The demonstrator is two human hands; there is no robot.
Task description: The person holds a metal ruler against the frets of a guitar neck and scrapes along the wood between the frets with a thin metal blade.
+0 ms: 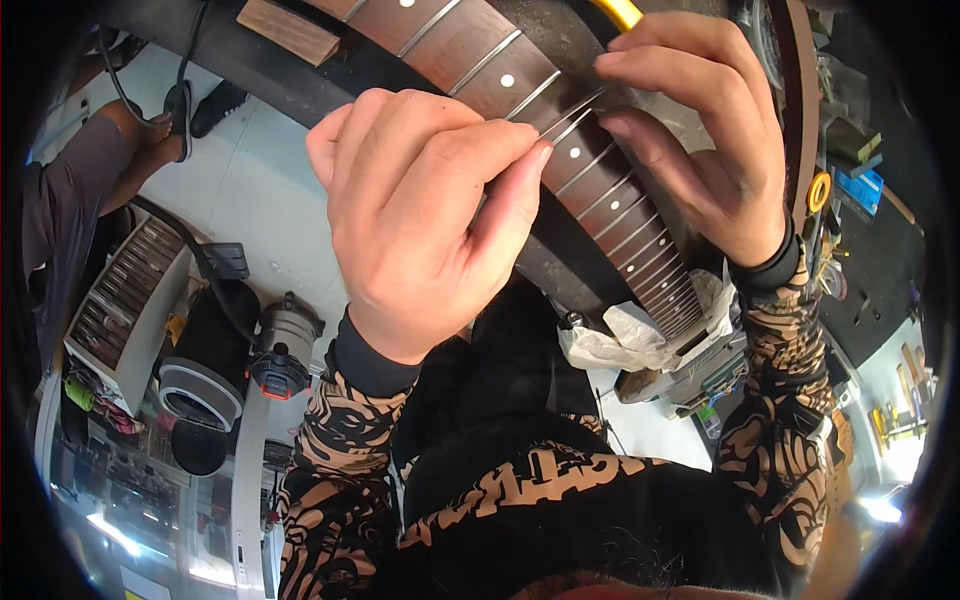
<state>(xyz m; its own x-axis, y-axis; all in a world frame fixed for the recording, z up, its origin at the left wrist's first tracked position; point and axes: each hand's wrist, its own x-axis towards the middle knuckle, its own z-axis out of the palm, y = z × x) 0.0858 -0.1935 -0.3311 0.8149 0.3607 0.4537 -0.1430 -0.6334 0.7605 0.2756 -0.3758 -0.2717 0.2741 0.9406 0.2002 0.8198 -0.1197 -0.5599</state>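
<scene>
The person's left hand point(415, 215) had its grip drawn together, thumb and forefinger pinching one end of a thin metal strip point(572, 116). The strip slanted from those fingertips toward the right hand point(715, 130), over the dark brown fretboard of a guitar neck point(462, 38). The right grip was parted, with the strip's far end near the gap between thumb and fingers; whether they touched it could not be told. The neck, dotted white and crossed by metal frets, ran diagonally above a dark surface point(270, 85). A wood block point(288, 30) lay left of it, and crumpled white paper point(612, 342) sat by its narrow-fret end.
</scene>
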